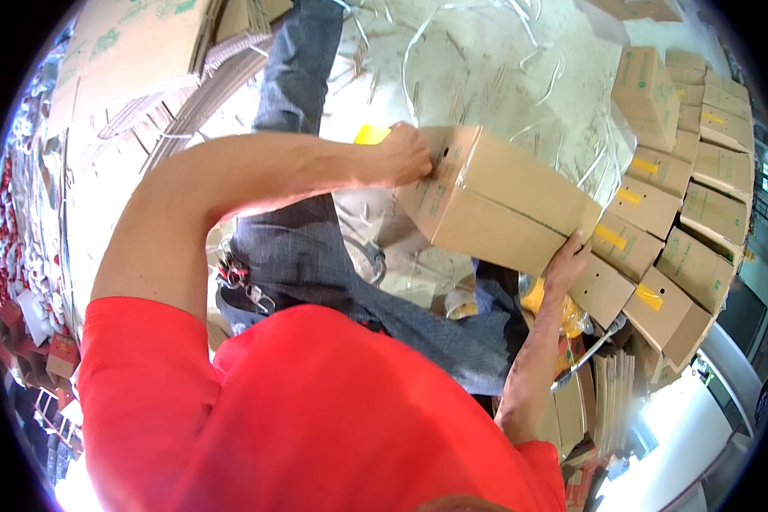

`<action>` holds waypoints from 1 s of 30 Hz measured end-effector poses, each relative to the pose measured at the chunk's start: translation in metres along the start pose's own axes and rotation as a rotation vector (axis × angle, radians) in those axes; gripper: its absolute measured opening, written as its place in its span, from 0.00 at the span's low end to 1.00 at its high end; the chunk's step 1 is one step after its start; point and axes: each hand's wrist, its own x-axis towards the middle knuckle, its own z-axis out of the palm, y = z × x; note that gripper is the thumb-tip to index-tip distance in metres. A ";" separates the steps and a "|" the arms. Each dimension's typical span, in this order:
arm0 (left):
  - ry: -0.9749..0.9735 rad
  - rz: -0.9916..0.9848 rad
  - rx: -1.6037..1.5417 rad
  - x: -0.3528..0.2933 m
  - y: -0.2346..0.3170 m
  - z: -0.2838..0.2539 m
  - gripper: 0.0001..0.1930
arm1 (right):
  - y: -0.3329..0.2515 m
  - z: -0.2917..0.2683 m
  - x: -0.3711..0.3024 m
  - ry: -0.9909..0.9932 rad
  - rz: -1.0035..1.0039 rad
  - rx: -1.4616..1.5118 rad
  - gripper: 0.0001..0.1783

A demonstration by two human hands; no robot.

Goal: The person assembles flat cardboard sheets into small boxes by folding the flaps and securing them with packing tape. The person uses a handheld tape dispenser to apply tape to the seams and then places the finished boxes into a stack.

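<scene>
A closed brown cardboard box [512, 205] is held up tilted in front of me, over my legs. My left hand [408, 155] is closed at the box's left end, knuckles up, beside a small dark hole in the cardboard. Its fingertips are hidden. Just behind that hand shows a bright yellow piece [372, 134]; I cannot make out what it is. At the box's lower right corner my right hand [567, 261] grips the edge, its fingers wrapped against the cardboard.
Stacked cardboard boxes [648, 205], several with yellow tape, stand to the right. Flattened cartons [136, 51] pile up at the far left. White straps [410, 68] litter the floor ahead. A yellow bag [533, 294] and a metal rod [589, 354] lie near my right forearm.
</scene>
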 end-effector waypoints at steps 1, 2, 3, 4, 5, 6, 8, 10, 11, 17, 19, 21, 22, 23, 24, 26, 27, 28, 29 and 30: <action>-0.051 0.024 0.060 0.002 0.008 0.019 0.07 | -0.007 -0.003 -0.003 -0.016 0.012 -0.014 0.43; -0.081 0.031 0.125 0.010 0.014 0.051 0.09 | -0.019 -0.006 -0.004 0.003 -0.020 -0.027 0.44; -0.100 0.036 0.212 0.028 0.009 0.068 0.11 | -0.015 -0.005 0.008 0.022 -0.062 -0.037 0.45; -0.367 -0.103 0.207 0.041 0.018 0.064 0.14 | -0.003 0.001 0.012 0.046 -0.086 -0.038 0.45; -0.307 -0.184 0.052 0.041 0.008 0.065 0.13 | 0.008 0.005 0.012 0.060 -0.095 -0.043 0.45; -0.268 -0.263 -0.125 0.029 0.011 0.072 0.13 | 0.016 0.001 0.013 0.032 -0.041 -0.040 0.46; -0.202 -0.372 -0.374 0.010 0.018 0.077 0.16 | 0.025 -0.001 0.024 -0.017 0.052 -0.023 0.47; 0.011 -0.603 -0.597 -0.015 0.011 0.054 0.21 | 0.025 -0.001 0.022 -0.032 0.053 0.149 0.46; 0.130 -0.720 -0.714 -0.028 0.013 0.045 0.23 | 0.022 -0.005 0.021 -0.044 0.044 0.231 0.46; 1.084 -0.711 -1.281 -0.006 0.019 0.013 0.32 | 0.010 -0.009 0.020 -0.042 -0.011 0.190 0.42; 1.183 -0.691 -1.436 0.010 0.021 0.015 0.34 | 0.012 -0.009 0.021 -0.025 -0.024 0.240 0.39; 1.179 -0.704 -1.613 0.027 0.024 0.042 0.34 | 0.012 -0.011 0.021 -0.035 0.001 0.327 0.36; 1.170 -0.761 -1.565 0.032 0.025 0.058 0.34 | 0.011 -0.013 0.018 -0.070 0.038 0.360 0.35; 1.165 -0.811 -1.518 0.041 0.024 0.075 0.34 | 0.004 -0.018 0.016 -0.099 0.070 0.391 0.35; 1.164 -0.858 -1.471 0.049 0.025 0.085 0.34 | -0.001 -0.024 0.018 -0.127 0.099 0.424 0.34; 1.053 -0.928 -1.415 0.048 0.024 0.103 0.33 | 0.009 -0.021 0.023 -0.098 0.051 0.337 0.34; 0.996 -0.958 -1.383 0.046 0.022 0.107 0.33 | 0.014 -0.018 0.025 -0.083 0.029 0.297 0.34; 0.962 -0.990 -1.353 0.047 0.020 0.110 0.33 | 0.019 -0.017 0.028 -0.093 0.032 0.336 0.34; 0.994 -0.981 -1.364 0.045 0.018 0.104 0.33 | 0.022 -0.016 0.028 -0.106 0.037 0.373 0.34; 1.027 -0.973 -1.377 0.042 0.017 0.097 0.34 | 0.027 -0.017 0.029 -0.119 0.041 0.407 0.34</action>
